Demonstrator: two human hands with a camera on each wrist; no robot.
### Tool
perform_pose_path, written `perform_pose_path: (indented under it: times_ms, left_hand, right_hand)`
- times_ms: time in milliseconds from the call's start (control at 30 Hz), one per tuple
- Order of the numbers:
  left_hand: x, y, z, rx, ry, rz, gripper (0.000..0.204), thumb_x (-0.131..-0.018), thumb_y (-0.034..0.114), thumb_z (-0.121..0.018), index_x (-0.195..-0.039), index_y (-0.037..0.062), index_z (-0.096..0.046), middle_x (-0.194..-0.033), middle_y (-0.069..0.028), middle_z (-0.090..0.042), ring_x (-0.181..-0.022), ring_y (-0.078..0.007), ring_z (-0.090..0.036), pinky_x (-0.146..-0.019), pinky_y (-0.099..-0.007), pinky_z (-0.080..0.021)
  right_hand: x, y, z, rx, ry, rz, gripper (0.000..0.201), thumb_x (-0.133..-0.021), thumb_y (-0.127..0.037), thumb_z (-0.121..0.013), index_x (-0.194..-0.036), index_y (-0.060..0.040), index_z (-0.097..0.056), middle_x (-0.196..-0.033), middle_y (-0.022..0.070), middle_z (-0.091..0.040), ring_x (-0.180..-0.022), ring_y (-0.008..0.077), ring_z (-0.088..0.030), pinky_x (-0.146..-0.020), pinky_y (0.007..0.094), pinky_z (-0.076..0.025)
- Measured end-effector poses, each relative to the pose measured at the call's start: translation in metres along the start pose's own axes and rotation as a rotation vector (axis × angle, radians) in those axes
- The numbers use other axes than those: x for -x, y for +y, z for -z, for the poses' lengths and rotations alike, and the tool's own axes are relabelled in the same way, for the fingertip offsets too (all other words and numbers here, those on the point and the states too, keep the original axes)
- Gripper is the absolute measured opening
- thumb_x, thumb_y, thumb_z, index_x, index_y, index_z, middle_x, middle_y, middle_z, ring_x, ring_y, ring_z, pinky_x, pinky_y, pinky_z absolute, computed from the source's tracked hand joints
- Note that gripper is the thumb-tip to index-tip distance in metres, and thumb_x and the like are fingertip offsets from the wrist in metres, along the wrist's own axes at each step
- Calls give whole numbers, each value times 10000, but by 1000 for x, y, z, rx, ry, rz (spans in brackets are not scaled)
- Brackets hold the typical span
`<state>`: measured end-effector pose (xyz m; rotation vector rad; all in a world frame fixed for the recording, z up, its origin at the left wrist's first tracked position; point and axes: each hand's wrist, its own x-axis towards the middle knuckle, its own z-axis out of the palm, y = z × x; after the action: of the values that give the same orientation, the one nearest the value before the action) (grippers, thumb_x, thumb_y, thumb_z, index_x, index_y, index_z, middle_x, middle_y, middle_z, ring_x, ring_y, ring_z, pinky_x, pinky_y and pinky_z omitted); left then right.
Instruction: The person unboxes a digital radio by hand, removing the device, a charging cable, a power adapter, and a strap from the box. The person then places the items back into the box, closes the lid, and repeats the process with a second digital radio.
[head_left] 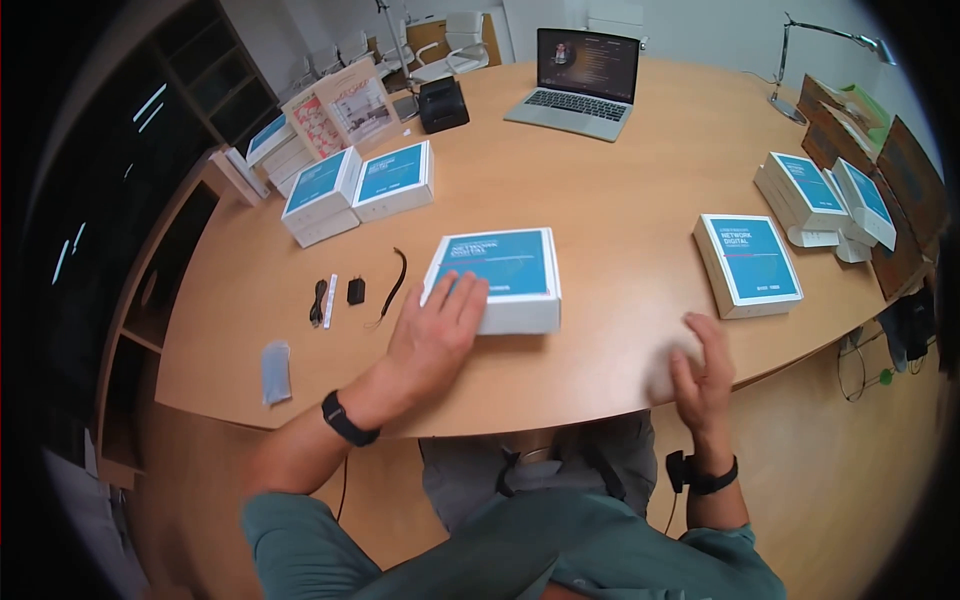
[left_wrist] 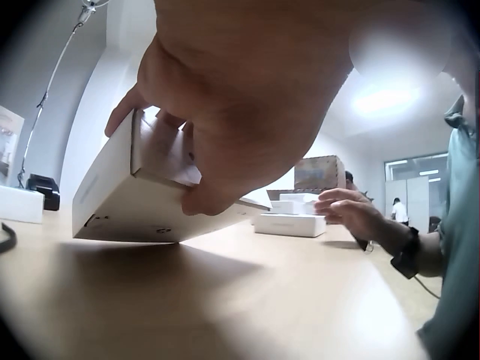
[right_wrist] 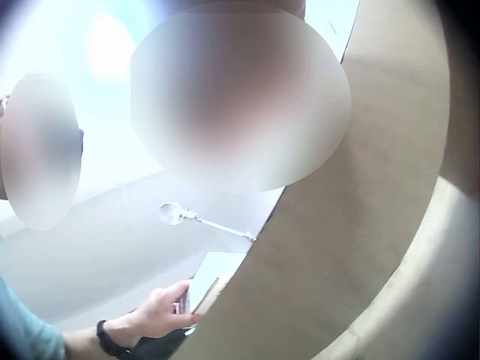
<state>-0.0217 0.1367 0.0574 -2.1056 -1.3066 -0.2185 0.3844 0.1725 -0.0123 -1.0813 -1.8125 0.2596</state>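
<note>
A white box with a blue "Network Digital" lid (head_left: 515,265) is at the table's middle, in my left hand (head_left: 440,325). Fingers lie over its top, while the left wrist view has the thumb at the underside. In that view the box (left_wrist: 112,187) is tilted, its near side raised off the tabletop. My right hand (head_left: 708,375) hovers by the front table edge with nothing in it, fingers loosely bent. Just beyond it lies a second such box (head_left: 750,260). A blurred patch covers much of the right wrist view, where my left hand (right_wrist: 161,309) appears low at the box.
Left of the held box lie a black strap (head_left: 398,285), a charger plug (head_left: 356,291), a coiled cable (head_left: 318,303) and a bluish packet (head_left: 276,373). More boxes (head_left: 395,178) stand back left. At right are boxes (head_left: 805,185) beside an open carton (head_left: 910,190). A laptop (head_left: 580,85) stands behind.
</note>
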Motion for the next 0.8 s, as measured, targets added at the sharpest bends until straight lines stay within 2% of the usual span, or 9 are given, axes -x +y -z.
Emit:
perform_pose_path:
  times_ms: [67,167,367,433,567,667,733,767,800]
  left_hand:
    - [13,22,14,135,-71,44,538,-948,104,-657,-1467,-32,-618,-1456,-214,-676,-1343,-400,-651,-1031,-593,-535]
    - [26,51,28,63,-80,76,550,-906,109,-721,-1440,-3,-657,-1441,-191,-699,-1305,-366,-686,-1017,-552,-552]
    - [54,80,14,164,-115,149,736,-841,187,-825,-1532,47,-611,-1546,-193,-615,-1432,-396,-582,-1086,-566,-512]
    - [58,80,12,282,-76,187,804,-810,175,-843,-1557,37,-584,-1572,-201,-587,-1481,-417,-535,-1119,-571,-487]
    - [61,85,6,322,-63,223,807,-806,163,-837,-1559,28,-580,-1584,-211,-574,-1506,-427,-509,-1135,-583,-470]
    - [59,81,19,405,-87,223,802,-801,140,-828,-1555,21,-582,-1586,-223,-569,-1503,-435,-504,-1155,-592,-454]
    - [51,75,40,418,-68,211,649,-802,87,-812,-1430,14,-670,-1439,-222,-673,-1379,-423,-620,-1112,-559,-505]
    - [49,69,44,419,-72,201,649,-802,87,-812,-1430,14,-670,-1439,-222,-673,-1379,-423,-620,-1112,-559,-505]
    - [48,61,47,484,-13,171,542,-812,54,-802,-1343,13,-704,-1320,-210,-718,-1265,-410,-679,-1045,-528,-546]
  right_hand:
    - [-2,-21,-16,-171,-151,12,518,-951,-81,-755,-1453,-6,-653,-1475,251,-646,-1386,429,-616,-1145,484,-535]
    - [-5,-48,-43,-315,-323,24,680,-979,-193,-792,-1595,-30,-553,-1575,277,-569,-1449,452,-574,-1177,486,-522]
    - [-10,-62,-76,-329,-406,56,732,-984,-320,-819,-1609,-48,-552,-1610,292,-544,-1484,465,-552,-1194,507,-501]
    - [-10,-61,-76,-251,-506,82,728,-966,-349,-838,-1580,-47,-588,-1614,297,-541,-1470,471,-566,-1192,510,-501]
    - [-9,-65,-74,-283,-518,0,722,-951,-371,-847,-1552,-43,-618,-1614,297,-541,-1453,474,-582,-1191,508,-503]
    - [-6,-59,-75,-265,-511,63,815,-940,-381,-846,-1614,-37,-543,-1632,299,-529,-1473,476,-565,-1211,503,-485]
    - [-1,-54,-78,-391,-462,52,859,-934,-388,-850,-1636,-28,-509,-1644,299,-517,-1491,476,-546,-1230,505,-463]
    - [0,-51,-79,-512,-413,53,903,-928,-394,-855,-1657,-19,-475,-1656,298,-506,-1509,477,-528,-1250,507,-441]
    - [1,-48,-79,-515,-406,45,903,-928,-394,-855,-1657,-19,-475,-1656,298,-506,-1509,477,-528,-1250,507,-441]
